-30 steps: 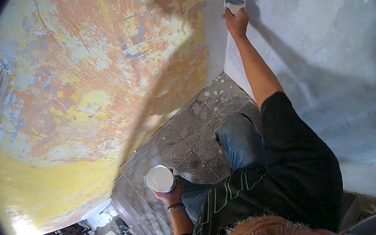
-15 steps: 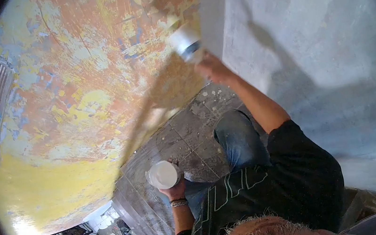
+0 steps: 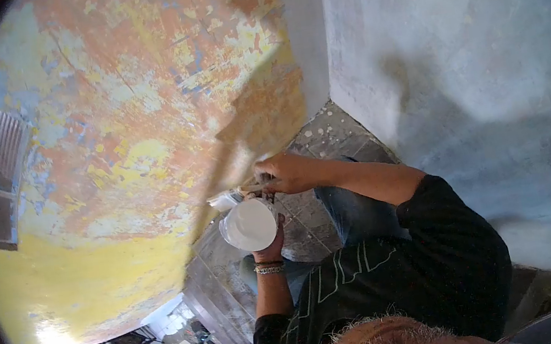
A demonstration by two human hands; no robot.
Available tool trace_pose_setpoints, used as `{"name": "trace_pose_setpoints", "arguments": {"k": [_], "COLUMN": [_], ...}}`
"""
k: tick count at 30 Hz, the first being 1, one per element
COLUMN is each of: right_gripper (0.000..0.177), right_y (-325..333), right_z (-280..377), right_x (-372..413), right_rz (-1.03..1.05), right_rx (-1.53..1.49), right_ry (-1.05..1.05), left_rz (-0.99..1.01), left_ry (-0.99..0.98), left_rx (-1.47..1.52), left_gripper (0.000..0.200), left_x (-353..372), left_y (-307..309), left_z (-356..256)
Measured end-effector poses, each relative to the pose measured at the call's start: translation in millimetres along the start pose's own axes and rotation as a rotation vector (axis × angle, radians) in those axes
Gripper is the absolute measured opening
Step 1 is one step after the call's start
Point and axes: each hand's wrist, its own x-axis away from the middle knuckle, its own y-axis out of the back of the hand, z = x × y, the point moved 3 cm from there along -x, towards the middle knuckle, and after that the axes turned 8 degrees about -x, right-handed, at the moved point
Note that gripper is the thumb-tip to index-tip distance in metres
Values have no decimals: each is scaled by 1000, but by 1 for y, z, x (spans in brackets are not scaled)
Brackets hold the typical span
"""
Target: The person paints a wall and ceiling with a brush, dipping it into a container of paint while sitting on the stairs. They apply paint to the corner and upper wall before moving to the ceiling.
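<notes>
White brush (image 3: pixel 226 200) in closed right hand (image 3: pixel 284 173), now lower, beside the tub (image 3: pixel 226 236) in cupped left hand (image 3: pixel 273 248).

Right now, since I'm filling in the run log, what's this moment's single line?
left hand: holding container of white liquid | right hand: holding paintbrush | paintbrush: near container's rim, contact unclear

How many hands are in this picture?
2. The right hand grips a brush near the container's far edge; the left hand holds the container of white liquid. I see no others, and none seem hidden.
</notes>
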Motion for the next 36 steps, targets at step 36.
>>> {"name": "trace_pose_setpoints", "arguments": {"k": [36], "right_gripper": [21], "right_y": [247], "right_z": [-141], "right_x": [-67], "right_rz": [-1423], "right_rx": [152], "right_ry": [359], "left_rz": [-300], "left_ry": [260], "left_rx": [183], "left_gripper": [55], "left_x": [16], "left_y": [-16], "left_z": [-6]}}
